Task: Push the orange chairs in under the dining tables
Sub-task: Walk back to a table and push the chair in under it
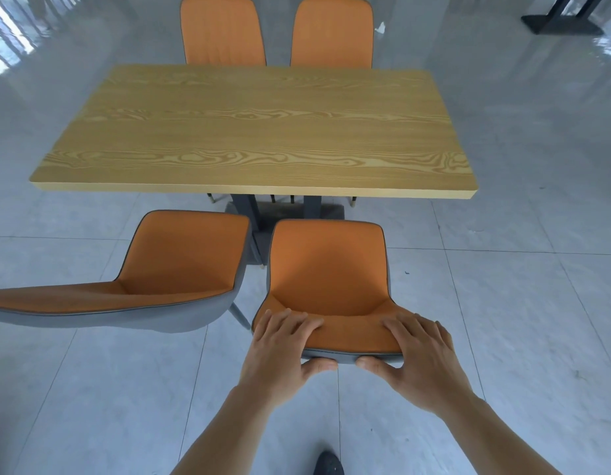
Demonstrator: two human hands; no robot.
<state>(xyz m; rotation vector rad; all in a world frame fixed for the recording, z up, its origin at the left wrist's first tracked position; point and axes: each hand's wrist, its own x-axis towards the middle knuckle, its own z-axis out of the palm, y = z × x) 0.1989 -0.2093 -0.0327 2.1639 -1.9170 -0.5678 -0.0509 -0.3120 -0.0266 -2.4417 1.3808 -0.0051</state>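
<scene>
Both hands grip the top edge of the near right chair (pixel 328 269): the left hand (pixel 280 351) and the right hand (pixel 420 358) have fingers over the orange front and thumbs on the grey back. This chair stands on the tiled floor (pixel 503 303), near the table (pixel 252 132) but not under it. Another chair (pixel 153 275) sits just to its left, angled, and two more chairs (pixel 276 32) are tucked in at the far side.

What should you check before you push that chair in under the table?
1. Both hands on the backrest: left hand and right hand grip the held chair: ok.
2. Chair faces the table: ok.
3. Floor gap in front of the seat is free: ok.
4. Table base clear of the chair legs: cannot tell, legs hidden.
5. Neighbour chair leaves room: ok, close but apart.
6. Far chairs already in: ok.
</scene>
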